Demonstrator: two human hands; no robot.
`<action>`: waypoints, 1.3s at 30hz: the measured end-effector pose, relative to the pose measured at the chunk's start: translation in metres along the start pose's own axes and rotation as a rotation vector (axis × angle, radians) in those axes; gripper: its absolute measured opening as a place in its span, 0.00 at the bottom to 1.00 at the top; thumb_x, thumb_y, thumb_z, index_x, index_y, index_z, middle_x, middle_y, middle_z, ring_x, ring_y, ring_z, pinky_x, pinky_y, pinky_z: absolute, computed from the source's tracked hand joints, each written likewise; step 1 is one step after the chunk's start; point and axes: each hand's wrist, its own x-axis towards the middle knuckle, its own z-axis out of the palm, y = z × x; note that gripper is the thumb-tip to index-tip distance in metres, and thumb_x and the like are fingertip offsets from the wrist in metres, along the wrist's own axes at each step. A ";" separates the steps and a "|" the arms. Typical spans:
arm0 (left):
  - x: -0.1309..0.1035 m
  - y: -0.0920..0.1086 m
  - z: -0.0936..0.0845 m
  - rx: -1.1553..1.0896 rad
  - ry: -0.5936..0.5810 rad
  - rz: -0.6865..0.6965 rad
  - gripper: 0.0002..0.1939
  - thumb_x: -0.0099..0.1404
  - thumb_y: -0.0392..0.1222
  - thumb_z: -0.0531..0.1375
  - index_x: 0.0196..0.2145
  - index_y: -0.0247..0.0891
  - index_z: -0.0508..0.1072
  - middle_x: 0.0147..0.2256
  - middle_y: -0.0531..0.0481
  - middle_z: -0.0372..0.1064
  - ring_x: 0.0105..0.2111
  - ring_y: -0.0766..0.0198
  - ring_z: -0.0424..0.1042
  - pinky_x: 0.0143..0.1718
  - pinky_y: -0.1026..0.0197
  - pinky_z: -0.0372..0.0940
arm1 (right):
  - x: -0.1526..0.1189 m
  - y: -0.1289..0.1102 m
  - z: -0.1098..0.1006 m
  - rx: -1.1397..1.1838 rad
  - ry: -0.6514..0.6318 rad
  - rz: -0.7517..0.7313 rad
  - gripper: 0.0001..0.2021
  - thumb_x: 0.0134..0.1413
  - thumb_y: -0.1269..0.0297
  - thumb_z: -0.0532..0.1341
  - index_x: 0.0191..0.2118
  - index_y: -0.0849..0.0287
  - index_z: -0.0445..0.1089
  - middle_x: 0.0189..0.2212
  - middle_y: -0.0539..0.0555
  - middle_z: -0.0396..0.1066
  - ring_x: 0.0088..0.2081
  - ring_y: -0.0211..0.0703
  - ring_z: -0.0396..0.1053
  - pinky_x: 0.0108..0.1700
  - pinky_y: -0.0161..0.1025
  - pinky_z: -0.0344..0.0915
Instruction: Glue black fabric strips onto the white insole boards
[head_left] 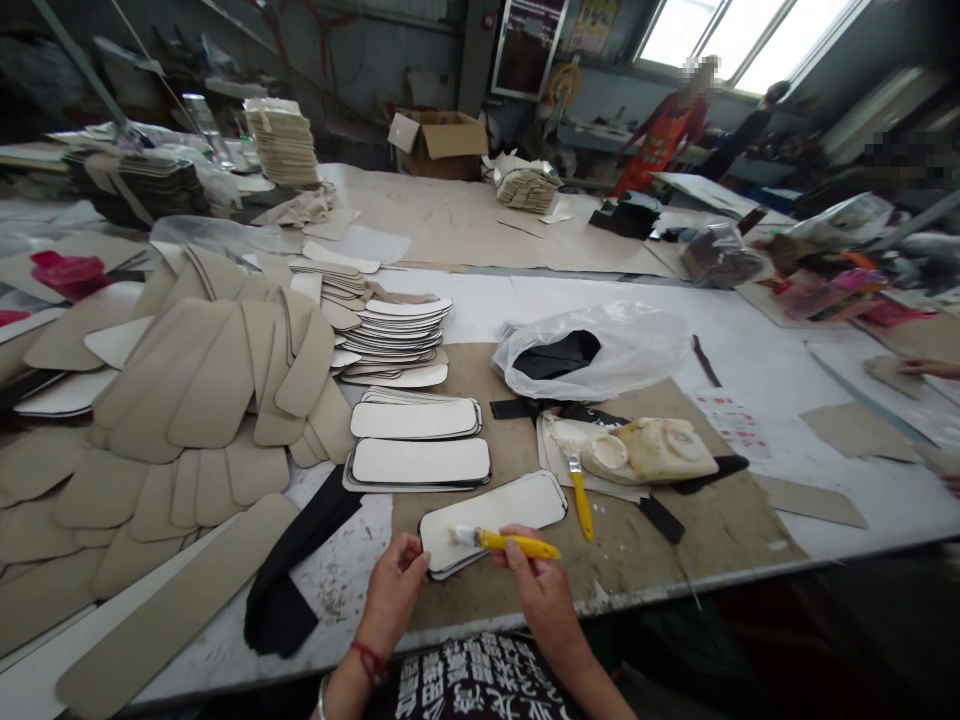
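My right hand (536,580) is closed around the yellow handle of a paintbrush (525,545). The brush's pale bristles touch the upper face of a white, round-cornered panel (517,503), which lies at a slant on a small stack of similar pieces. At the panel's left end, my left hand (396,580) pinches its edge between thumb and fingers. Beyond lie two more stacks of white panels (420,460) with dark edges. A second yellow-handled brush (581,505) rests against a glue-crusted plastic container (652,447), right of the panel.
Beige rounded pieces (210,380) are heaped across the left side, beside a black strip (292,570). A clear plastic bag (600,345) with black pieces lies behind the container. Farther back are a cardboard box (442,140) and a person in an orange apron (660,140). Another person's hand (930,368) shows at right.
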 end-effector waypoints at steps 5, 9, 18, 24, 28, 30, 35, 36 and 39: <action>-0.001 0.001 0.001 0.031 0.049 -0.011 0.09 0.46 0.45 0.58 0.20 0.39 0.63 0.16 0.59 0.57 0.19 0.69 0.58 0.22 0.65 0.55 | 0.009 0.008 -0.030 -0.364 0.157 -0.263 0.10 0.53 0.62 0.54 0.38 0.59 0.68 0.34 0.56 0.67 0.39 0.44 0.65 0.44 0.44 0.64; 0.000 -0.002 0.002 0.027 0.074 -0.019 0.09 0.46 0.46 0.58 0.21 0.38 0.63 0.15 0.59 0.57 0.18 0.69 0.58 0.21 0.65 0.54 | 0.017 0.006 -0.054 -0.547 0.240 -0.380 0.10 0.54 0.64 0.53 0.39 0.59 0.67 0.36 0.57 0.67 0.41 0.45 0.65 0.45 0.46 0.63; 0.000 -0.010 0.005 -0.083 0.087 -0.089 0.13 0.42 0.48 0.60 0.22 0.38 0.65 0.15 0.58 0.61 0.18 0.67 0.63 0.18 0.65 0.57 | 0.017 0.008 -0.071 -0.794 0.240 -0.541 0.13 0.54 0.68 0.52 0.45 0.55 0.65 0.37 0.57 0.66 0.40 0.46 0.67 0.41 0.44 0.66; -0.001 -0.008 0.006 -0.127 0.082 -0.108 0.14 0.41 0.49 0.61 0.22 0.37 0.65 0.16 0.57 0.63 0.18 0.65 0.65 0.18 0.64 0.60 | -0.007 0.006 -0.042 -0.689 0.030 -0.465 0.15 0.54 0.71 0.52 0.47 0.55 0.64 0.35 0.56 0.67 0.38 0.44 0.67 0.39 0.41 0.67; 0.000 -0.008 0.005 -0.159 0.053 -0.132 0.14 0.42 0.48 0.61 0.23 0.37 0.65 0.17 0.57 0.64 0.19 0.65 0.66 0.20 0.63 0.61 | -0.019 -0.017 -0.013 -0.399 -0.022 -0.331 0.11 0.55 0.68 0.51 0.43 0.56 0.66 0.35 0.55 0.66 0.40 0.43 0.65 0.42 0.41 0.65; 0.000 -0.008 0.005 -0.186 0.035 -0.136 0.13 0.42 0.47 0.61 0.23 0.37 0.65 0.17 0.57 0.64 0.19 0.66 0.66 0.21 0.64 0.62 | -0.019 -0.021 -0.002 -0.233 -0.023 -0.238 0.10 0.55 0.65 0.51 0.40 0.57 0.67 0.34 0.55 0.66 0.37 0.42 0.65 0.39 0.39 0.66; 0.000 -0.008 0.005 -0.211 0.023 -0.132 0.11 0.43 0.44 0.61 0.21 0.37 0.64 0.16 0.58 0.63 0.17 0.68 0.65 0.20 0.65 0.61 | -0.009 -0.006 0.001 -0.083 -0.007 -0.094 0.12 0.54 0.61 0.52 0.38 0.61 0.68 0.34 0.56 0.65 0.34 0.42 0.66 0.36 0.38 0.67; 0.000 -0.008 0.005 -0.214 0.024 -0.135 0.11 0.43 0.44 0.61 0.21 0.37 0.64 0.16 0.58 0.63 0.17 0.68 0.64 0.20 0.65 0.61 | -0.008 -0.003 -0.003 -0.132 0.027 -0.118 0.11 0.54 0.61 0.53 0.38 0.60 0.68 0.34 0.56 0.66 0.36 0.43 0.66 0.38 0.39 0.66; -0.001 -0.008 0.005 -0.223 0.026 -0.143 0.11 0.43 0.44 0.61 0.22 0.37 0.64 0.16 0.57 0.63 0.18 0.68 0.65 0.21 0.65 0.61 | -0.008 0.001 -0.011 -0.258 0.102 -0.193 0.10 0.52 0.63 0.55 0.39 0.59 0.68 0.35 0.56 0.66 0.40 0.44 0.64 0.43 0.42 0.64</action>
